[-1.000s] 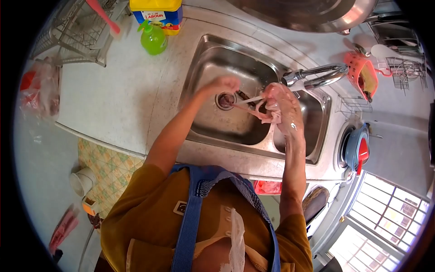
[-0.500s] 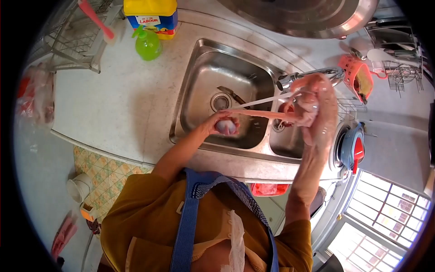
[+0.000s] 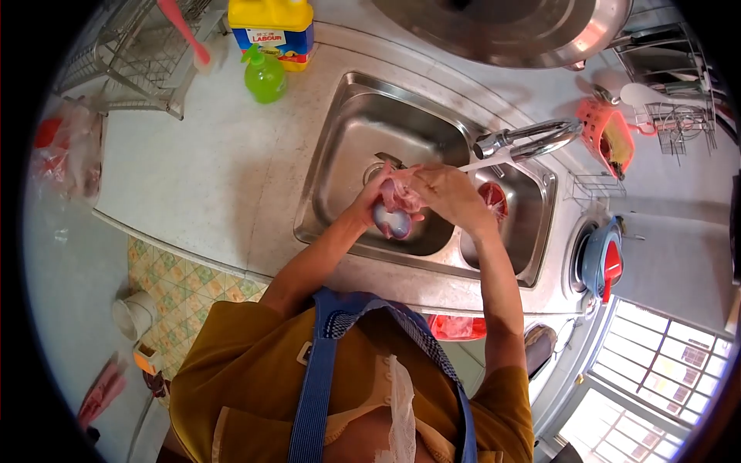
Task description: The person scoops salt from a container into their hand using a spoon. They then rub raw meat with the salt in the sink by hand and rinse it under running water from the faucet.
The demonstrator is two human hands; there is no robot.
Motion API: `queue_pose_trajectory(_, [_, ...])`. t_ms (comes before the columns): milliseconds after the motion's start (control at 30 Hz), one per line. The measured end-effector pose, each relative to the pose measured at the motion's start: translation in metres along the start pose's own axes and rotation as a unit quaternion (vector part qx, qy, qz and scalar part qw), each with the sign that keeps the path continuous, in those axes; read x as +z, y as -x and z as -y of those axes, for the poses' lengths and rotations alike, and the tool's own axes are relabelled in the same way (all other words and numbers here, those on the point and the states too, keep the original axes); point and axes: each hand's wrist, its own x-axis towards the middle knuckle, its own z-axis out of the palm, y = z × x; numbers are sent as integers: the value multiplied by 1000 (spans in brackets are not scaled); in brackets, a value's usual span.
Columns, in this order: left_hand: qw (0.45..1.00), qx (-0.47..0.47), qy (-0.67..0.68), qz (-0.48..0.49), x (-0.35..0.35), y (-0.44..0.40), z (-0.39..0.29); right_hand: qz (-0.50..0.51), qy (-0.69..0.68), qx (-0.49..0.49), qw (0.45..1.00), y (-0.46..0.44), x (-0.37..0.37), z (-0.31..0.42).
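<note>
Over the larger bowl of the steel sink (image 3: 370,96), my left hand (image 3: 373,202) is wrapped around raw pink innards (image 3: 403,197) that have a smooth, bluish-grey rounded lump. The exact kind of organ I cannot tell. My right hand (image 3: 451,194) meets the left one there, its bent fingers on the pink tissue; its fingertips are partly hidden. A stream of water runs from the faucet (image 3: 532,139) down toward my right hand. Behind the hands, a knife (image 3: 390,160) lies by the drain, mostly covered.
A red round thing (image 3: 492,201) sits in the smaller bowl. On the counter to the left stand a green pump bottle (image 3: 265,79), a yellow and blue jug (image 3: 272,31) and a wire rack (image 3: 123,73). A large metal lid (image 3: 509,31) leans behind the sink.
My right hand has come down and left from beside the faucet to my left hand. The long pink strand stretched between the hands is now bunched together.
</note>
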Motion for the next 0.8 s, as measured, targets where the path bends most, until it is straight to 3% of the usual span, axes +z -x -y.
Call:
queue_pose_trajectory(33, [999, -11, 12, 48, -8, -2, 2, -16, 181, -112, 977, 1, 7, -5])
queue_pose_trajectory(67, [999, 18, 19, -19, -20, -8, 7, -19, 182, -112, 977, 3, 14, -3])
queue_pose_trajectory(100, [995, 46, 24, -86, -23, -14, 9, -23, 78, -71, 994, 7, 24, 2])
queue_pose_trajectory(167, [993, 84, -36, -72, -25, -18, 21, -29, -58, 54, 996, 12, 41, 12])
queue_pose_trajectory(200, [991, 101, -66, -65, -24, -18, 23, -34, -60, 55, 996, 11, 48, -1])
queue_pose_trajectory(267, [973, 126, -158, -108, -21, -15, 22, -198, 60, -50, 977, 5, 62, -27])
queue_pose_trajectory(333, [927, 138, -288, -196, -15, -18, 13, -225, 97, 5, 970, 9, 63, -40])
queue_pose_trajectory(367, [974, 107, -120, -161, -31, -31, 7, -262, 86, 69, 959, 7, 67, -52])
queue_pose_trajectory(400, [974, 96, -130, -159, -31, -42, 3, -299, 72, 131, 942, 5, 69, -60])
queue_pose_trajectory(467, [945, 43, -80, -316, -29, -61, -3, -365, 34, 109, 924, 7, 69, -64])
queue_pose_trajectory(533, [945, 5, -141, -296, -31, -71, -3, -277, 32, 192, 941, 13, 73, -44])
queue_pose_trajectory(567, [961, -5, -170, -218, -40, -74, -1, -335, 107, 131, 927, 16, 79, -37])
queue_pose_trajectory(600, [971, -18, -195, -137, -41, -80, 2, -349, 105, 143, 920, 17, 79, -41])
queue_pose_trajectory(633, [969, -36, -198, -141, -42, -81, 6, -384, 94, 138, 908, 19, 81, -46])
queue_pose_trajectory(667, [957, -16, -210, -197, -33, -82, 11, -417, 83, 132, 895, 21, 83, -51])
queue_pose_trajectory(700, [941, 4, -222, -253, -23, -81, 16, -356, 121, 170, 911, 26, 81, -49])
queue_pose_trajectory(767, [898, 50, -246, -362, -8, -78, 25, -336, 139, 215, 907, 33, 85, -66])
queue_pose_trajectory(800, [895, 42, -249, -368, -7, -74, 22, -307, 162, 243, 906, 34, 85, -75])
